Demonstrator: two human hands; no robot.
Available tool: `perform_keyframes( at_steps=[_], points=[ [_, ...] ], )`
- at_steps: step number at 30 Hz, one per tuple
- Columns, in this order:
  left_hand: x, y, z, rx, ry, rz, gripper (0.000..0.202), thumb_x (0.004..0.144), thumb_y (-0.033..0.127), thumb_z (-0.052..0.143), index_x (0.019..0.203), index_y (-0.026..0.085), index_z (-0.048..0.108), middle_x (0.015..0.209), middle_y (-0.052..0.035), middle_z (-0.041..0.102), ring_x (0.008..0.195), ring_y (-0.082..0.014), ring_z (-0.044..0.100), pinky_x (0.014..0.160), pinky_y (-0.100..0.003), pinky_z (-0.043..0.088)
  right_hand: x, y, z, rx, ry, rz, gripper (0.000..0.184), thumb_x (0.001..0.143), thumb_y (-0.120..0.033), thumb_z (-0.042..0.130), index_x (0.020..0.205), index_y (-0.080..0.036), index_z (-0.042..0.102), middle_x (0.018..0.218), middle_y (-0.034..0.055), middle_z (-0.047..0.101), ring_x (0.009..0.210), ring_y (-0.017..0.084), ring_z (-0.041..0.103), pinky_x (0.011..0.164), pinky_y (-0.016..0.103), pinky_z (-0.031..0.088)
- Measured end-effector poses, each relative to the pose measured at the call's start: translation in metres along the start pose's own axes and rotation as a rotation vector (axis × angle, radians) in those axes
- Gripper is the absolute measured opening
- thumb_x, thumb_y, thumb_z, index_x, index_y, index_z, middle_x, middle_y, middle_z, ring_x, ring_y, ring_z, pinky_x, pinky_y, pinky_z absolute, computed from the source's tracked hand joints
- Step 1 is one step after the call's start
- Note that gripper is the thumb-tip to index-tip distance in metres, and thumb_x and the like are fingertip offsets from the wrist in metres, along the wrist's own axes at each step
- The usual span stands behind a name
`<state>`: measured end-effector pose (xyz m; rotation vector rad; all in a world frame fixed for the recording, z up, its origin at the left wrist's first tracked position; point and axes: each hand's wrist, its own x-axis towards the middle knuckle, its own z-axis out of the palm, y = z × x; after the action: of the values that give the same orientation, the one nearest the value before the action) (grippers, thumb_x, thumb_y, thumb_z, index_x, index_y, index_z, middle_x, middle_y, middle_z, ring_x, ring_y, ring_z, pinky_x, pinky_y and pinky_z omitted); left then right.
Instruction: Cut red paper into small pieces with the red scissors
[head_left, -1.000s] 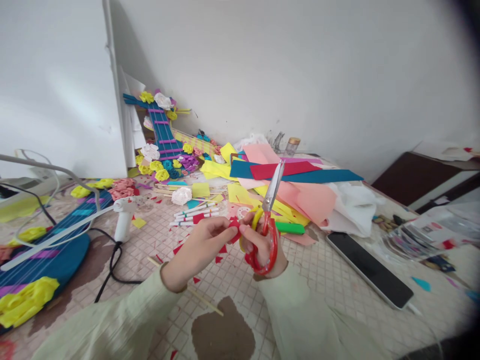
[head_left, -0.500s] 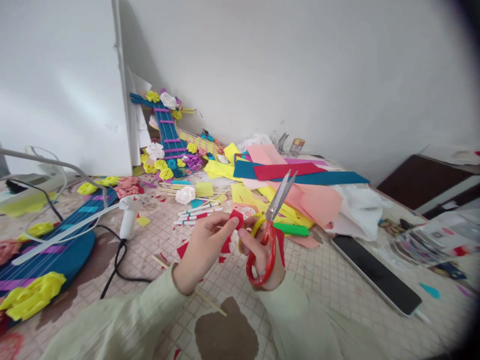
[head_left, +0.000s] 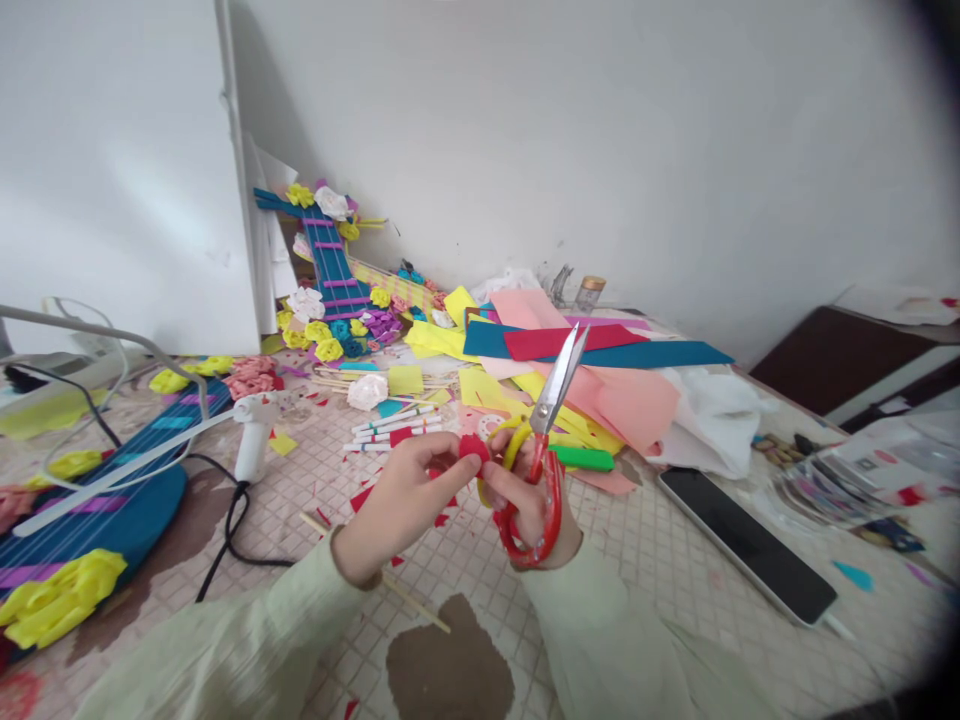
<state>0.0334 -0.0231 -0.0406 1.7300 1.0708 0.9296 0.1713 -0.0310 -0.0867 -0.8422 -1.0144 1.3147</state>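
Note:
A small red paper piece [head_left: 473, 447] is pinched between the thumb and fingers of my left hand [head_left: 409, 495]. My right hand [head_left: 529, 500] has its fingertips up against the same piece. Scissors [head_left: 541, 425] with red and yellow handles hang on my right hand, blades slightly parted and pointing up and away. The red loop lies over the back of that hand, and some of its fingers are hidden behind the handles. Red paper scraps [head_left: 364, 497] are scattered on the table beneath my hands.
A white glue gun [head_left: 253, 440] stands to the left beside a blue paper guitar [head_left: 161, 480]. Another decorated guitar [head_left: 330, 260] leans at the back. Coloured paper sheets [head_left: 637, 395] pile up ahead, with markers [head_left: 394, 428] nearer. A phone [head_left: 746, 545] and a plastic jar [head_left: 847, 480] are right.
The red piece looks more bunched and rounded between my fingertips. The scissors have turned slightly with my right hand, their blades now closer together. The whole view has shifted a little.

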Motion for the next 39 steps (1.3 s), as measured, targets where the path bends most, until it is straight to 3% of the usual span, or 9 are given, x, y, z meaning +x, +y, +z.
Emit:
perform_keyframes(
  at_steps=[4,7,13,17,24,39],
  points=[
    [0.000,0.001,-0.002,0.010,0.074,0.093,0.027,0.081,0.033,0.052,0.060,0.016,0.053,0.058,0.0012,0.050,0.059,-0.0120,0.047,0.058,-0.025,0.039,-0.001,0.000,0.001,0.089,-0.023,0.015,0.025,0.073,-0.031,0.063,0.089,-0.019,0.048,0.052,-0.0073,0.042,0.040,0.007,0.036,0.045,0.022,0.029],
    [0.001,-0.001,-0.002,-0.053,0.145,0.146,0.024,0.083,0.032,0.052,0.065,0.017,0.054,0.065,0.0008,0.053,0.063,-0.0119,0.050,0.060,-0.024,0.041,-0.004,-0.004,0.005,0.059,-0.106,0.029,0.024,0.073,-0.033,0.062,0.087,-0.019,0.050,0.062,-0.0030,0.049,0.045,0.009,0.044,0.047,0.025,0.033],
    [0.006,-0.007,-0.005,-0.120,0.328,0.142,0.017,0.083,0.031,0.054,0.074,0.017,0.058,0.069,0.0009,0.058,0.065,-0.0111,0.054,0.060,-0.022,0.044,-0.015,-0.011,0.017,-0.064,-0.260,0.180,0.029,0.063,-0.030,0.067,0.078,-0.018,0.045,0.067,-0.0031,0.045,0.051,0.008,0.043,0.048,0.024,0.036],
    [0.007,-0.006,-0.006,-0.175,0.353,0.134,0.016,0.082,0.032,0.057,0.079,0.017,0.062,0.075,-0.0003,0.063,0.070,-0.0124,0.060,0.065,-0.022,0.049,-0.020,-0.001,0.018,-0.091,-0.336,0.248,0.026,0.068,-0.032,0.062,0.080,-0.018,0.044,0.073,-0.0022,0.045,0.055,0.008,0.041,0.049,0.022,0.034],
    [0.008,-0.004,-0.006,-0.269,0.393,0.110,0.017,0.079,0.032,0.060,0.079,0.015,0.064,0.077,-0.0010,0.066,0.071,-0.0142,0.063,0.069,-0.025,0.054,-0.021,0.004,0.015,-0.126,-0.359,0.237,0.025,0.073,-0.036,0.059,0.082,-0.018,0.044,0.073,-0.0035,0.043,0.052,0.006,0.037,0.049,0.022,0.031],
    [0.006,-0.005,-0.008,-0.137,0.443,0.103,0.018,0.080,0.031,0.058,0.076,0.014,0.063,0.071,-0.0019,0.065,0.067,-0.0150,0.062,0.064,-0.025,0.050,-0.022,0.009,0.016,-0.131,-0.321,0.235,0.022,0.073,-0.033,0.059,0.081,-0.019,0.045,0.072,-0.0024,0.044,0.051,0.007,0.034,0.047,0.022,0.028]
  ],
)
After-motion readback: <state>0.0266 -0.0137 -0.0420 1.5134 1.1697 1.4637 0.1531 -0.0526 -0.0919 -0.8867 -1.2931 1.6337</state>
